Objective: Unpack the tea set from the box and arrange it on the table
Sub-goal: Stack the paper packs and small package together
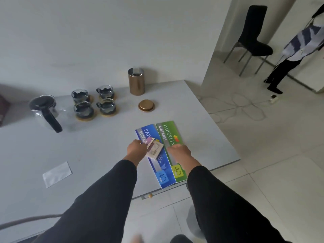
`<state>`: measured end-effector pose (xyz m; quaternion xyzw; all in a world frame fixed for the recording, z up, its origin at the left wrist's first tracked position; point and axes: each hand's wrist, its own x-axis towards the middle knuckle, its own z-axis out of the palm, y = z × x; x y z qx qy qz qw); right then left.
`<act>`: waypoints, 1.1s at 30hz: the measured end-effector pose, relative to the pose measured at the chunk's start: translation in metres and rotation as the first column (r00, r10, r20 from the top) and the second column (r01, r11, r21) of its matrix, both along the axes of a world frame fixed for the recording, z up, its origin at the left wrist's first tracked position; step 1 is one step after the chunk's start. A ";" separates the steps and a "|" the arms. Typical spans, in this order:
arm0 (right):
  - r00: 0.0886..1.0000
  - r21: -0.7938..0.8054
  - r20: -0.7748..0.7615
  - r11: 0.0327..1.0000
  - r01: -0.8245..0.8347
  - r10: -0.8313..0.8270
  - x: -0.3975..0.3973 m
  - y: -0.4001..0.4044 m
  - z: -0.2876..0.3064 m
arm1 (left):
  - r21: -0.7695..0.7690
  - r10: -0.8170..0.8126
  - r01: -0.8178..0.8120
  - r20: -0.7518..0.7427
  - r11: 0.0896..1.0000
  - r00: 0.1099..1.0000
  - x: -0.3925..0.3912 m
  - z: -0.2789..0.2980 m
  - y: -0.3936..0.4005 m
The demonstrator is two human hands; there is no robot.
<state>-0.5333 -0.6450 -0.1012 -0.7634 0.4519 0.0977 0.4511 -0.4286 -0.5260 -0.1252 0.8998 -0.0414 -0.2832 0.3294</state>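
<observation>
Glass teapot with black handle [46,112] and four glass cups [94,102] stand arranged on the grey worktop [105,146]. Left hand [137,148] pinches small paper packets [155,148]; right hand [179,151] presses flat the green receipt book [169,135]. Better lay packets down gently, away from cups.

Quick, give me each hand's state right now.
Left hand: pinching a small packet over the blue receipt book.
Right hand: on the green receipt book; fingers hidden, so it cannot be told.
</observation>
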 end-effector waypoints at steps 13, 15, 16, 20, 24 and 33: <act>0.975 0.051 -0.129 0.983 -0.176 0.182 0.082 -0.012 -0.023 | 0.089 0.037 -0.030 -0.072 0.996 0.997 0.030 -0.026 -0.019; 0.968 0.052 -0.129 0.977 -0.209 0.214 0.088 -0.016 -0.022 | 0.104 0.079 -0.070 -0.088 0.992 0.993 0.030 -0.028 -0.024; 0.968 0.065 -0.126 0.976 -0.209 0.216 0.091 -0.017 -0.022 | 0.096 0.113 -0.104 -0.102 0.990 0.988 0.030 -0.031 -0.025; 0.975 0.107 -0.095 0.976 -0.192 0.202 0.098 -0.023 -0.026 | 0.107 0.251 -0.238 -0.132 0.965 0.959 0.025 -0.037 -0.028; 0.980 0.118 0.010 0.973 -0.200 0.200 0.102 -0.027 -0.026 | 0.127 0.275 -0.260 -0.120 0.957 0.954 0.029 -0.028 -0.038; 0.985 0.008 0.023 0.986 -0.169 0.169 0.094 -0.061 -0.009 | -0.014 0.366 -0.384 -0.276 0.923 0.889 0.028 -0.010 -0.072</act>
